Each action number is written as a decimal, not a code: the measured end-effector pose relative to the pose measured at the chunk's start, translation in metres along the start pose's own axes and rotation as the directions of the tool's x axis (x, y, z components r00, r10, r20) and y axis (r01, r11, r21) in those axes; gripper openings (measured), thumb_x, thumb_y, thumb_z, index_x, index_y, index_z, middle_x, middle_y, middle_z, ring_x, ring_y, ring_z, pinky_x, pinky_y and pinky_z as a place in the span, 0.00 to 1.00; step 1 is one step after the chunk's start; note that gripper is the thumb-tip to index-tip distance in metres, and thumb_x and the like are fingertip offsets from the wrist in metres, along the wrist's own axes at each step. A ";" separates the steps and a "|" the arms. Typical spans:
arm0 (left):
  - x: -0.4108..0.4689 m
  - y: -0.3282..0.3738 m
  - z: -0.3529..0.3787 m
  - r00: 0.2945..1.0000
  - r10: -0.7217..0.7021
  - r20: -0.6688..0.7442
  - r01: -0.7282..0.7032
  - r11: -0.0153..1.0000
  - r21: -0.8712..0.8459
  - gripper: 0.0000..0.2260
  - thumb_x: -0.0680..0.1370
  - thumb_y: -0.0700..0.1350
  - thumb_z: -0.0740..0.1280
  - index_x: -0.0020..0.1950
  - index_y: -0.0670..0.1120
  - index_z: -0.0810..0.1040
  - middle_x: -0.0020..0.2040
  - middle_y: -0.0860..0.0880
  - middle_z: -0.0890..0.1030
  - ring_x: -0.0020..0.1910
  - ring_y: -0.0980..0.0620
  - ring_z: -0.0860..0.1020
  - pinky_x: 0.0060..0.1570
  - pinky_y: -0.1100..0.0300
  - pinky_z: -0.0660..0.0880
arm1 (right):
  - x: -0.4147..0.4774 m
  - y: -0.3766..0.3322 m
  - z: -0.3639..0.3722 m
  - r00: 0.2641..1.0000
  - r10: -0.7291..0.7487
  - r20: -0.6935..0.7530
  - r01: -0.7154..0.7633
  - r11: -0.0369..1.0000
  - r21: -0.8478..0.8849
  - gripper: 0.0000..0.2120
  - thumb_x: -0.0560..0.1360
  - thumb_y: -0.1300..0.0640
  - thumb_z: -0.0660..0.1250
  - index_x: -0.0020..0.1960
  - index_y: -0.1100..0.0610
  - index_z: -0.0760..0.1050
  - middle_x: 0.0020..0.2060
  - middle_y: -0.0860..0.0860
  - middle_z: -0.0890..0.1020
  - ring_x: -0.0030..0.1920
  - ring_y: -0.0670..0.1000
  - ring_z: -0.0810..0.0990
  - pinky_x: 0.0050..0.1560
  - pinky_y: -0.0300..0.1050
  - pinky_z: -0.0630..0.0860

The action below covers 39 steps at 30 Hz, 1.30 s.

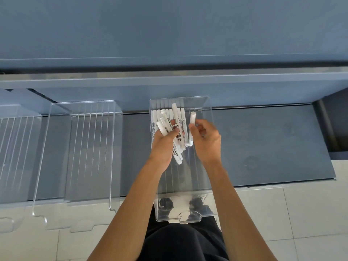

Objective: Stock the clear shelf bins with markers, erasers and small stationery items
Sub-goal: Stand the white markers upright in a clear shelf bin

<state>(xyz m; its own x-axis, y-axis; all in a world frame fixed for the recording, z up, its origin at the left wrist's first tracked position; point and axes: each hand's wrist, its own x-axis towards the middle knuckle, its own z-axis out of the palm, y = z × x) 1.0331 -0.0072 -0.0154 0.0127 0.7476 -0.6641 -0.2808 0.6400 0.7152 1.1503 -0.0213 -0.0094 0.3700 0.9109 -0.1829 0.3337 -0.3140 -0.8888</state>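
Grey shelf (263, 144) carries a clear bin (188, 176), and over it the left hand (163, 146) grips a bunch of white markers (163, 127) while, just beside it, the right hand (207, 142) pinches one marker (192, 118), likely to lay it next to the neat row (182, 113) beyond the fingers.

Marker bin (204, 104) on shelf (263, 144), markers (170, 114) lined up at its back; two more bins (81, 147) (17, 147) to its left.
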 end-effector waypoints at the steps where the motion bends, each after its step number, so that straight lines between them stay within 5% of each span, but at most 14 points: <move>1: 0.002 0.001 0.000 1.000 0.002 0.002 -0.002 1.000 0.004 0.12 0.81 0.37 0.63 0.62 0.45 0.79 0.57 0.43 0.83 0.59 0.41 0.81 0.64 0.40 0.74 | 0.004 0.002 0.002 1.000 -0.009 -0.002 0.009 0.999 -0.037 0.04 0.78 0.59 0.68 0.50 0.58 0.80 0.44 0.53 0.81 0.38 0.40 0.78 0.40 0.27 0.72; 6: 0.010 0.002 0.002 1.000 -0.007 0.003 0.007 1.000 -0.005 0.10 0.81 0.36 0.63 0.57 0.48 0.80 0.51 0.47 0.84 0.57 0.43 0.81 0.63 0.41 0.75 | 0.024 0.003 0.015 0.998 0.024 0.050 -0.013 0.980 -0.201 0.07 0.79 0.57 0.66 0.54 0.60 0.77 0.41 0.49 0.81 0.40 0.47 0.78 0.46 0.44 0.78; 10: 0.018 -0.001 0.000 0.999 -0.037 -0.012 0.037 0.999 -0.013 0.10 0.81 0.36 0.63 0.57 0.47 0.80 0.52 0.45 0.84 0.55 0.42 0.82 0.62 0.40 0.76 | 0.033 0.007 0.026 0.997 0.075 0.011 -0.068 0.948 -0.310 0.09 0.80 0.57 0.64 0.58 0.58 0.69 0.40 0.47 0.78 0.38 0.50 0.76 0.42 0.41 0.69; 17: 0.025 -0.001 0.001 0.999 -0.034 0.009 0.034 0.999 -0.031 0.13 0.81 0.34 0.62 0.53 0.50 0.80 0.49 0.50 0.86 0.53 0.47 0.83 0.58 0.47 0.78 | 0.036 0.020 0.038 0.997 0.074 0.012 -0.067 0.949 -0.309 0.10 0.78 0.67 0.58 0.58 0.62 0.71 0.44 0.53 0.79 0.36 0.49 0.74 0.32 0.37 0.65; 23: 0.030 0.001 0.003 0.999 -0.034 0.029 0.034 0.999 -0.019 0.13 0.81 0.33 0.61 0.53 0.50 0.80 0.44 0.52 0.86 0.47 0.51 0.84 0.48 0.54 0.80 | 0.031 0.023 0.048 0.997 0.055 -0.049 -0.066 0.964 -0.257 0.14 0.74 0.70 0.60 0.58 0.63 0.73 0.54 0.59 0.74 0.45 0.54 0.74 0.45 0.45 0.71; 27: 0.031 0.001 0.001 0.999 -0.052 0.009 0.052 0.998 -0.027 0.13 0.81 0.34 0.62 0.55 0.50 0.80 0.50 0.49 0.85 0.54 0.46 0.83 0.59 0.47 0.78 | 0.030 0.026 0.047 0.998 -0.002 -0.067 -0.019 0.953 -0.301 0.13 0.74 0.69 0.63 0.57 0.64 0.78 0.53 0.59 0.78 0.47 0.58 0.79 0.48 0.48 0.76; 35: 0.028 0.004 0.002 0.997 -0.073 0.001 0.073 0.997 0.003 0.13 0.81 0.34 0.62 0.54 0.50 0.80 0.49 0.50 0.86 0.53 0.46 0.83 0.58 0.46 0.78 | 0.028 0.030 0.038 0.996 0.035 0.084 0.000 0.923 -0.384 0.15 0.76 0.68 0.59 0.59 0.63 0.78 0.52 0.60 0.76 0.49 0.55 0.77 0.49 0.50 0.80; 39: 0.020 0.005 0.004 0.997 -0.072 0.015 0.072 0.997 0.010 0.12 0.81 0.33 0.61 0.58 0.46 0.79 0.52 0.47 0.84 0.56 0.43 0.82 0.60 0.44 0.77 | 0.020 0.024 0.031 0.996 0.045 0.081 -0.021 0.961 -0.277 0.17 0.79 0.62 0.58 0.64 0.60 0.76 0.56 0.57 0.78 0.53 0.54 0.79 0.54 0.48 0.80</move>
<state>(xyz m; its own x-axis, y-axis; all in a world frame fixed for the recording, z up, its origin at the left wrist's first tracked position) 1.0359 0.0114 -0.0246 0.0475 0.7023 -0.7102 -0.2695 0.6937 0.6679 1.1387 -0.0021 -0.0471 0.3133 0.9145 -0.2561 0.5530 -0.3949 -0.7337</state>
